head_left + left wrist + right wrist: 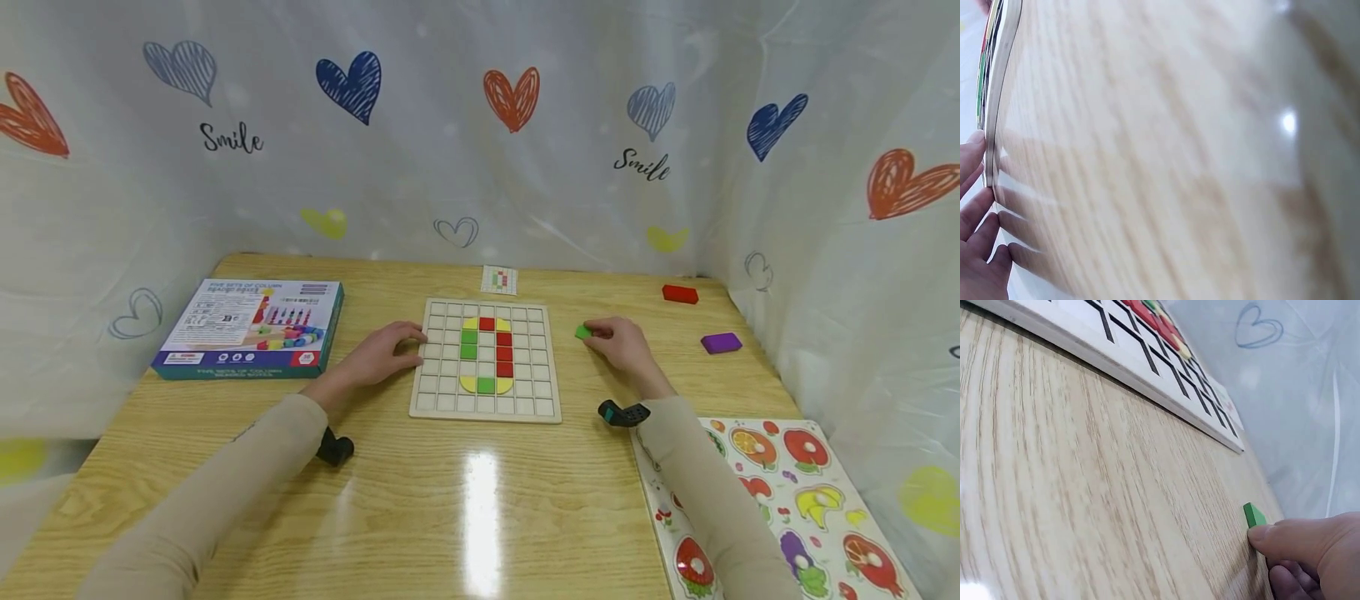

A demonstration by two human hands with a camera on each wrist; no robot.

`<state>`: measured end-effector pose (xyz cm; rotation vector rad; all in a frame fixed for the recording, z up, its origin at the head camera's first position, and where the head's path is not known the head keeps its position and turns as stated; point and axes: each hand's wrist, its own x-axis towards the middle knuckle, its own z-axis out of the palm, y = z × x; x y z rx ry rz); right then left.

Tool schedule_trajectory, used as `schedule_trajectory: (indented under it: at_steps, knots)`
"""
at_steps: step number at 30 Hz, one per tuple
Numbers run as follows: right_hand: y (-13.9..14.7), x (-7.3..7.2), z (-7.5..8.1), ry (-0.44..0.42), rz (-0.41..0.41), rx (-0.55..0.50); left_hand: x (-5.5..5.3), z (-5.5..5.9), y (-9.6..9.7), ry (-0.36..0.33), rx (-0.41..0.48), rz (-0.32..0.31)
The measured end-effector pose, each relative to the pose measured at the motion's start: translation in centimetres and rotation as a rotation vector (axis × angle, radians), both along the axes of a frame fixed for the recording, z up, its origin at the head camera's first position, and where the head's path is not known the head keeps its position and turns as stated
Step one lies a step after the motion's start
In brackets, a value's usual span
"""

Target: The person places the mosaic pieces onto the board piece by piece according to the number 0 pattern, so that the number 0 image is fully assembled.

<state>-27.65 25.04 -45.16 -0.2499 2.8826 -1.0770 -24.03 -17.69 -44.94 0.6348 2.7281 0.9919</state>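
Note:
A wooden grid board (442,404) lies flat in the middle of the table. Red, green and yellow tiles fill some of its squares in a ring shape. At the board's left edge my left hand (381,354) touches the rim with its fingertips; in the left wrist view the fingers are extended against the side. To the right of the board my right hand (624,343) pinches a green tile (582,332) between thumb and finger. In the right wrist view the green tile (1254,515) is close to the tabletop; whether it touches the wood is unclear.
Behind the board lies a small pattern card (499,280). A red block (680,293) and a purple block (722,342) are at the far right. A toy box (247,329) lies on the left. A fruit picture board (806,500) sits beneath the right forearm.

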Motion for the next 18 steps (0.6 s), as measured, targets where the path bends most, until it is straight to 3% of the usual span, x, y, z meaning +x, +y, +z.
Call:
schedule_trajectory:
  at_steps: [9,18]
  knots:
    - [0.41,0.29,-0.06,-0.041,0.015,-0.037,0.04,-0.07,-0.02,0.004,0.012,-0.013]
    - [0.07,0.36,-0.17,0.022,0.042,-0.003,0.11,0.21,0.01,0.014,0.015,-0.017]
